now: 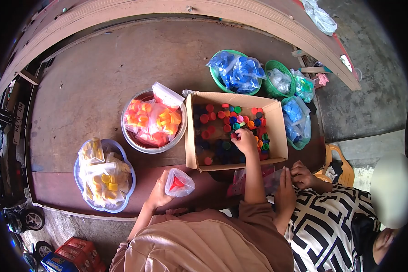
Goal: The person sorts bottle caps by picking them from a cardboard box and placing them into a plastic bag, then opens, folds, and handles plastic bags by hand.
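Observation:
My left hand is closed around a clear plastic bag, its mouth open upward and something red inside. My right hand reaches into a cardboard box, its fingers pinched at a dark red bottle cap among the others. Loose bottle caps in red, green, blue, orange and black lie across the box floor. Left of the box, a metal bowl holds bags of orange and red caps. Farther left, a pale blue basket carries bags of yellow caps.
Behind the box stand a green basket of bagged blue caps and a smaller green basket. Another basket with blue bags sits right of the box. Close on my right, a person in a patterned top has both hands at the table edge.

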{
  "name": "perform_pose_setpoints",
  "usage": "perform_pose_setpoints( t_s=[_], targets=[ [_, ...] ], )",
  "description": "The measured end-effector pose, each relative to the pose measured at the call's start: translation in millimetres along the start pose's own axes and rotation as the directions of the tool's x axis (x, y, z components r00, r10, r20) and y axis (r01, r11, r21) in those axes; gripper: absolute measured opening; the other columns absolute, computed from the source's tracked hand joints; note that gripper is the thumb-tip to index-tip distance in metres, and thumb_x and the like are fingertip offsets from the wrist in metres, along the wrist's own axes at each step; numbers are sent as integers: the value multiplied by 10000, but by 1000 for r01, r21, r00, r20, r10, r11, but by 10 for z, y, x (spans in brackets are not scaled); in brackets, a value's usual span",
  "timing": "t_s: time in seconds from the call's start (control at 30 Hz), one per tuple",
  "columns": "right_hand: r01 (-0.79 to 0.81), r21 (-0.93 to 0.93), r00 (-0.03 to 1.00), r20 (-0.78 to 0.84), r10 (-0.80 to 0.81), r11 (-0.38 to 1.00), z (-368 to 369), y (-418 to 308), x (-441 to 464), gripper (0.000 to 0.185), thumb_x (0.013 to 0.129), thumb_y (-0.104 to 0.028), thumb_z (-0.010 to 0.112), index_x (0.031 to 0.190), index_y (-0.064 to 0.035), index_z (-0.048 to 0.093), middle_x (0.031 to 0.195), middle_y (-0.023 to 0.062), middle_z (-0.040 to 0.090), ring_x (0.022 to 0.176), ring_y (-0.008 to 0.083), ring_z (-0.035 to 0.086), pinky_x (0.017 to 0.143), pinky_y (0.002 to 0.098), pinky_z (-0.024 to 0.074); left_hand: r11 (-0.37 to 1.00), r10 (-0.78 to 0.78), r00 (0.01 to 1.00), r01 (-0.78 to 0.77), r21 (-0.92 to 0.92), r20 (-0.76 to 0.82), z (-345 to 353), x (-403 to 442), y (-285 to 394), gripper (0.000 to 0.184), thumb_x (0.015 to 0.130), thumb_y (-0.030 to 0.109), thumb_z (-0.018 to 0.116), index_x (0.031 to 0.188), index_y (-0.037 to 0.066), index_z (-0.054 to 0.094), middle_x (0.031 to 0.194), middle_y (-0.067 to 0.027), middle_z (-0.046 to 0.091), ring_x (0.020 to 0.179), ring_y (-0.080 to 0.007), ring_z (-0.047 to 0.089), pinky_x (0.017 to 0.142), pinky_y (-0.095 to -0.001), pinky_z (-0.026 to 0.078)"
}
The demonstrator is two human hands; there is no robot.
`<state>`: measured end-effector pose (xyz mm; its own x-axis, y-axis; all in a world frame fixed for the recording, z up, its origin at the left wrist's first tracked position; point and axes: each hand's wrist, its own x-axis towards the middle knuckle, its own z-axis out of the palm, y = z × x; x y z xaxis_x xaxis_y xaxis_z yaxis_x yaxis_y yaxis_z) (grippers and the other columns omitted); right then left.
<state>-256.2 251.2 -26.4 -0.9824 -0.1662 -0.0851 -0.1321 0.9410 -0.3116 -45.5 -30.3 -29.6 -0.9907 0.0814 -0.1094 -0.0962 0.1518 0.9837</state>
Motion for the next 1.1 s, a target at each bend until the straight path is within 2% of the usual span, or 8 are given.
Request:
perform_pose_setpoints(
  t_s=[0.1,0.4,0.6,0.7,0.8,0.97,1.03,1.1],
  targets=[
    [-61,-20,991,115,63,998,30,59,64,300,665,-148,730,941,-66,647,803,95,632,859,247,598,731,378,475,999,35,999,-35,2,-21,-4,15,28,564,638,105,752,1117,17,468,1019,-150,583,960,-287,583,833,-349,453],
    [-68,209,997,-22,74,975,349,491,144,185,727,-142,677,875,-32,677,810,161,658,710,269,643,678,336,500,999,15,999,-14,46,-37,5,14,-18,524,638,69,727,1093,15,473,946,-154,588,892,-297,590,792,-361,453],
    [37,110,999,6,-38,993,287,265,92,189,733,-158,686,857,-16,677,808,158,656,700,233,642,653,321,491,999,35,999,-34,35,-30,17,3,-7,509,636,70,728,1080,22,482,952,-150,585,896,-300,587,794,-358,454],
    [53,173,998,-37,-47,984,166,159,46,182,695,-119,722,838,-15,679,798,136,657,672,231,633,634,320,490,998,47,998,-45,36,-39,21,0,53,506,638,74,731,1077,27,485,964,-147,585,909,-298,585,805,-357,456],
    [144,453,989,-47,-138,880,42,44,-37,169,630,-31,737,788,-22,676,832,105,652,671,286,616,652,352,500,999,39,998,-37,37,-40,8,-26,37,509,638,78,735,1079,29,486,978,-145,585,928,-298,583,818,-356,456],
    [445,167,853,-377,-360,880,-52,-75,-207,155,605,-5,735,732,-37,651,918,62,634,803,221,590,691,322,481,999,28,999,-27,44,-34,16,-55,-20,516,638,74,728,1092,32,485,1008,-147,579,960,-299,576,829,-359,454],
    [478,191,817,-456,-354,857,-166,-253,-346,147,618,-6,728,740,-43,654,921,54,630,765,217,579,674,325,476,999,15,999,-13,31,-43,19,-53,5,525,636,70,725,1102,35,486,1021,-146,574,969,-300,573,836,-360,452],
    [501,204,791,-501,-350,841,-288,-459,-517,141,639,-6,716,758,-58,662,923,38,623,717,202,555,645,320,463,999,40,999,-39,36,-36,19,-46,26,564,643,45,709,1151,25,464,1024,-118,577,968,-233,571,853,-329,444]
  ],
)
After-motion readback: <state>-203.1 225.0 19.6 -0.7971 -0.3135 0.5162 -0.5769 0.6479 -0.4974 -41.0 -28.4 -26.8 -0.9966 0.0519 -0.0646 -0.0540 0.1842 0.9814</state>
